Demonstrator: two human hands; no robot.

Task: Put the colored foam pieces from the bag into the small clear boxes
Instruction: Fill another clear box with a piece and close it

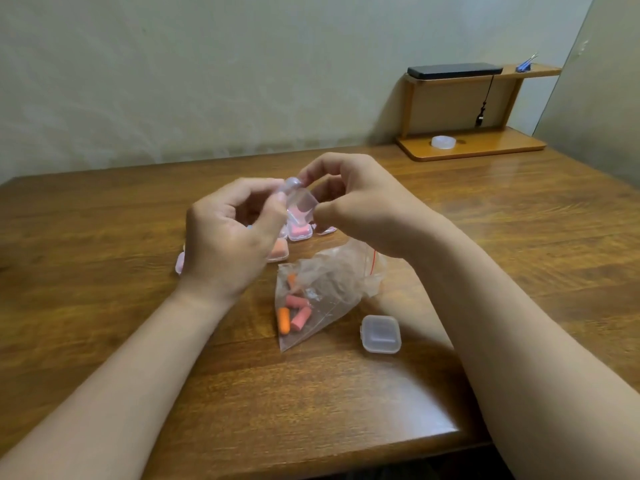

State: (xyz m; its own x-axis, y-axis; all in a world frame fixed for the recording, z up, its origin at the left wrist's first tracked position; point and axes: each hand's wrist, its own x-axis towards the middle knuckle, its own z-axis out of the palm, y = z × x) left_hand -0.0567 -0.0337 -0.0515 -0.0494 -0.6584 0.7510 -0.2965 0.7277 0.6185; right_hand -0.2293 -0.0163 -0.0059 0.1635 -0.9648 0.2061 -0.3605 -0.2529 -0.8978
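Our left hand [225, 233] and right hand [360, 202] pinch one small clear plastic box [300, 199]. Filled clear boxes [299, 232] sit beyond it on the desk. Pink and orange foam pieces [294, 313] lie unpacked in the crumpled clear bag [332, 289] nearer us.

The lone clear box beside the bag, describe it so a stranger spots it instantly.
On the wooden table, find the plastic bag in the middle. Just right of it sits the clear box, lid shut. Unlike the other boxes, it stands alone and looks empty.
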